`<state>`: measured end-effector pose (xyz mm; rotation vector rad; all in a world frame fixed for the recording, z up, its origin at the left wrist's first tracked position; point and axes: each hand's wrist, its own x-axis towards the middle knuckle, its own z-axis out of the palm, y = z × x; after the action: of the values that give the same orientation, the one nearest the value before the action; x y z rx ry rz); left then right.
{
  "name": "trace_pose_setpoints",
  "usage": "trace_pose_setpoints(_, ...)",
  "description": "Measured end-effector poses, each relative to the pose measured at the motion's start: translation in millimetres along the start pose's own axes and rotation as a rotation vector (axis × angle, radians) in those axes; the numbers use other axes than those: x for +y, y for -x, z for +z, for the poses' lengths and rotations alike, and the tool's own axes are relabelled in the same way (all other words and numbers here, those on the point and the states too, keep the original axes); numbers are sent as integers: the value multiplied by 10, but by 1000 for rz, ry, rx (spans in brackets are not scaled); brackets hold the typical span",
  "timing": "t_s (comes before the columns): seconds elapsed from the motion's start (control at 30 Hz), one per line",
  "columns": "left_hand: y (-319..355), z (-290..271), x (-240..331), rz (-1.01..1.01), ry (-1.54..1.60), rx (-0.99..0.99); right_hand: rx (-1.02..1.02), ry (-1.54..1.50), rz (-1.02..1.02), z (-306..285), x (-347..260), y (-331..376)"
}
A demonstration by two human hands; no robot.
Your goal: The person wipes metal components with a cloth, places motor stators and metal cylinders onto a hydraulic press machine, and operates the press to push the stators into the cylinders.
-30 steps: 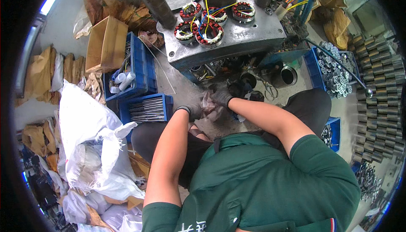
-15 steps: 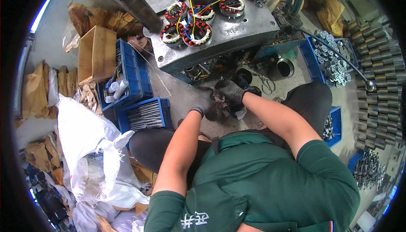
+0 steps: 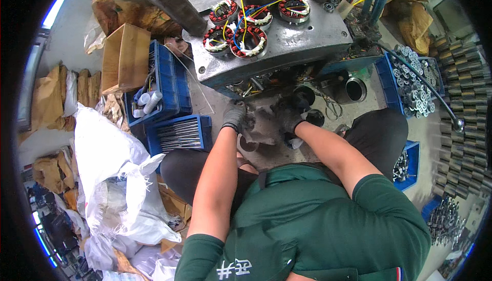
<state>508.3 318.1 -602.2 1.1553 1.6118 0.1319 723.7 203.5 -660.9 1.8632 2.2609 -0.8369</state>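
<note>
Grey work gloves cover both hands, which are low over the floor in front of the press. My left hand (image 3: 236, 116) has its fingers curled at the left side of a dirty grey-brown rag (image 3: 262, 133). At the opposite side, my right hand (image 3: 288, 118) grips the dark, bunched part of the same rag. The cloth spreads loosely between them; its soiled folds blur into the floor, and the fingertips are partly hidden. Just right of my right hand lie scissors (image 3: 334, 109) and an open metal cylinder (image 3: 355, 90).
Several red-wound motor stators (image 3: 249, 43) with coloured wires sit on the steel press table (image 3: 312, 45) ahead. Blue crates flank me: one of metal rods (image 3: 179, 136) at left, another of pale round parts (image 3: 416, 88) at right. A long ball-ended lever (image 3: 458, 124) slants across the right. White sacks (image 3: 110, 173) lie left.
My hands have moved apart, the left one leftward, and the rag that was bunched between them is now spread wider. The whole view has shifted slightly.
</note>
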Motion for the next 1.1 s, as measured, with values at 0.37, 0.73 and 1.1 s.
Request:
trace_pose_setpoints(0.37, -244, 3, -291, -15, 212, -244, 428, -1674, 318, 43, 217, -488)
trace_pose_setpoints(0.73, 512, -526, 460, 158, -765, 188, 304, -635, 102, 438, 190, -355)
trace_pose_setpoints(1.1, 890, -147, 619, 719, -687, 212, 401, -403, 398, -87, 406, -137)
